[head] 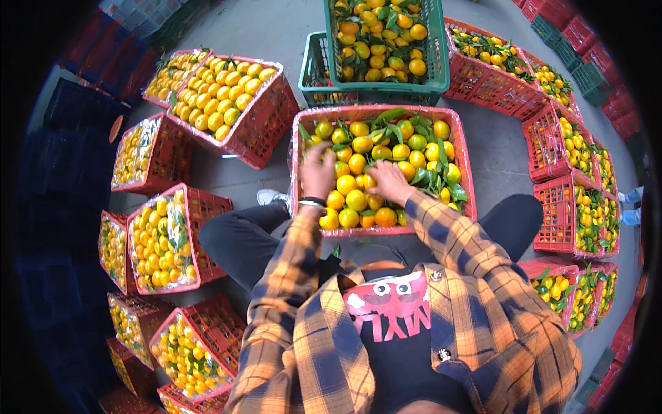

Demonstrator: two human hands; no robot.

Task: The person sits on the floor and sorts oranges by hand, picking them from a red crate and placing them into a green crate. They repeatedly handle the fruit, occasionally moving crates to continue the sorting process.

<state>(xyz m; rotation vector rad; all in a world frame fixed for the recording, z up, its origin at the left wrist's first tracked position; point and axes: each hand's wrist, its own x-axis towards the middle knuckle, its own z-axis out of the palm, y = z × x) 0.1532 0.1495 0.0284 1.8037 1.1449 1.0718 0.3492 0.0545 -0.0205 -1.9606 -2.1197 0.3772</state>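
Directly in front of me is a red plastic crate [466, 171], lined with clear film and filled with yellow-orange and greenish mandarins [357, 163] with leaves. My left hand [318, 173] is over the crate's left side, fingers bent down among the fruit and slightly blurred. Near the middle, my right hand [392, 181] reaches in from the right, its fingertips at a mandarin [369, 181]. Whether either hand grips a fruit cannot be made out. Loose green leaves [438, 181] lie on the fruit along the right side.
Behind the crate, a green plastic crate [438, 57] of leafy mandarins rests on another green crate [313, 62]. Full red crates stand at left [258, 124] and right [553, 212]. My knees flank the work crate. Part of another person's legs [631, 207] shows far right.
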